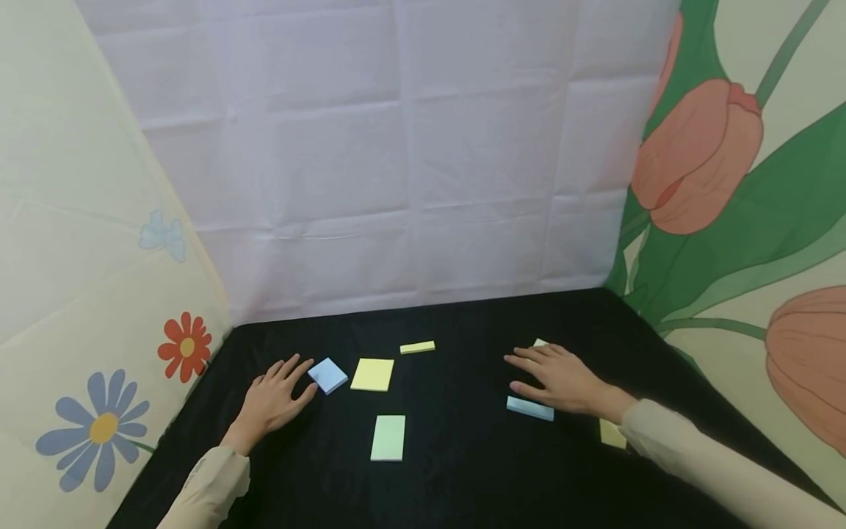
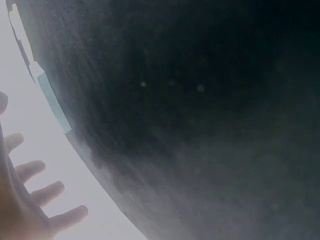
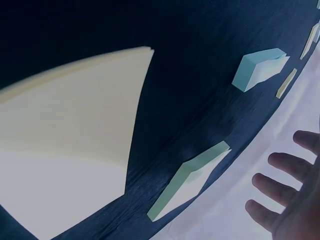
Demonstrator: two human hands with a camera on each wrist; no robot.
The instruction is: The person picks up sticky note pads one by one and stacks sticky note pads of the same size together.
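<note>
My left hand (image 1: pixel 274 397), fingers spread, hovers beside a light blue sticky note pad (image 1: pixel 327 375) on the left. Just right of that pad lies a square yellow pad (image 1: pixel 372 375). A pale green pad (image 1: pixel 388 438) sits nearer to me. On the right, my right hand (image 1: pixel 562 378) stretches palm down over the cloth, its fingers straight and holding nothing. Below its thumb is a blue pad (image 1: pixel 530 408) seen edge-on. Behind its fingers a green pad (image 3: pixel 190 180) is mostly hidden in the head view. A yellow pad (image 1: pixel 612 434) shows partly beneath the right sleeve.
A narrow yellow pad (image 1: pixel 418 347) lies toward the back middle. Black cloth (image 1: pixel 456 455) covers the table. A creased white sheet (image 1: pixel 410 162) hangs behind it, with flower-printed cloths (image 1: pixel 760 257) at both sides.
</note>
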